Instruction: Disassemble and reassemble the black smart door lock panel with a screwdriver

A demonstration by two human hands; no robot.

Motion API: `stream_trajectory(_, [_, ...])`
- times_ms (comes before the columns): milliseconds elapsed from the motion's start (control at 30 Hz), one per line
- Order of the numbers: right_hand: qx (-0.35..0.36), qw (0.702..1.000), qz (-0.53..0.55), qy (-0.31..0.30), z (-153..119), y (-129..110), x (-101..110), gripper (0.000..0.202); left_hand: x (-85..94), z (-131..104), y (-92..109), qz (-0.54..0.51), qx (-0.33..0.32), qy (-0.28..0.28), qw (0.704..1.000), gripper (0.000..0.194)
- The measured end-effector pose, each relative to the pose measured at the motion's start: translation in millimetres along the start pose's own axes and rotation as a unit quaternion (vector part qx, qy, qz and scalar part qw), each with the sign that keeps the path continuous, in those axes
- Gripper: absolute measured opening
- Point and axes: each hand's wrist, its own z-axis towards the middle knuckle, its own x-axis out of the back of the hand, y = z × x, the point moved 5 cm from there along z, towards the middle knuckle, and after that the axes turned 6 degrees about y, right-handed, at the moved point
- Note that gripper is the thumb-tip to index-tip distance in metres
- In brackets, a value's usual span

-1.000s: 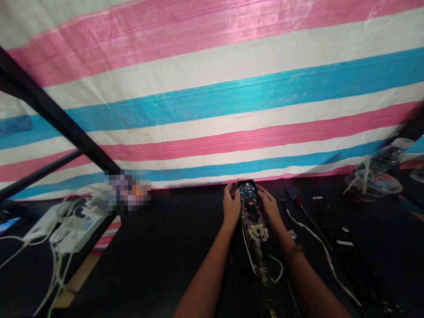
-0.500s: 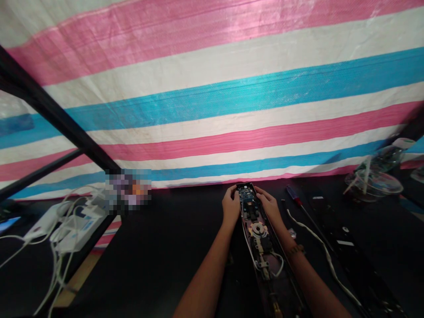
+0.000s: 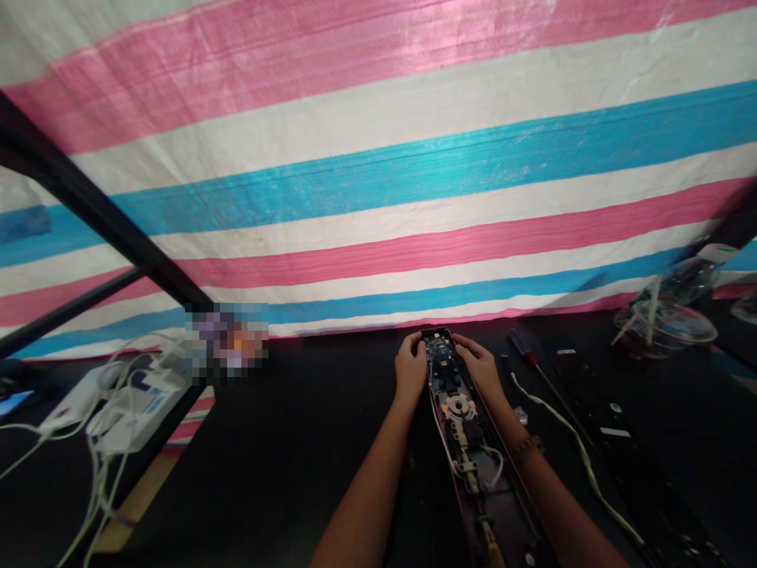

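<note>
A long, narrow electronic device housing (image 3: 488, 465) lies lengthwise before me with its inside exposed. A circuit board (image 3: 440, 349) sits at its far end, with a round metal part (image 3: 460, 406) and a white wire (image 3: 498, 465) nearer to me. My left hand (image 3: 410, 368) grips the far left edge, thumb bent over the rim. On the opposite edge, my right hand (image 3: 476, 363) is closed round the far right side, fingers near the board. The housing's near end runs out of the frame.
Right of the housing lie a whitish cable (image 3: 576, 442), a screwdriver (image 3: 523, 345) and a long black panel (image 3: 627, 450). Clear plastic containers (image 3: 668, 323) stand at the far right. A white power strip (image 3: 139, 410) with tangled cables is on the left, beside a black frame bar (image 3: 118, 229).
The camera view has shifted slightly. Both hands keep their grip on the far end of the housing, and its near part appears slightly shifted.
</note>
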Motion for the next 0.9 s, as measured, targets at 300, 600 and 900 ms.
stream_trajectory(300, [0.014, 1.0, -0.014, 0.005, -1, -5, 0, 0.036, 2.9, -2, 8, 0.001, 0.005, 0.012, 1.0, 0.02])
stream_trajectory(600, [0.038, 0.999, 0.0, -0.014, 0, -5, 0, 0.042, 0.0, -2, 2, -0.067, 0.015, 0.027, 0.997, 0.033])
stream_trajectory(900, [0.032, 0.999, 0.018, -0.021, -8, -14, -5, 0.049, -5.2, -7, 4, -0.102, 0.055, -0.007, 0.993, 0.04])
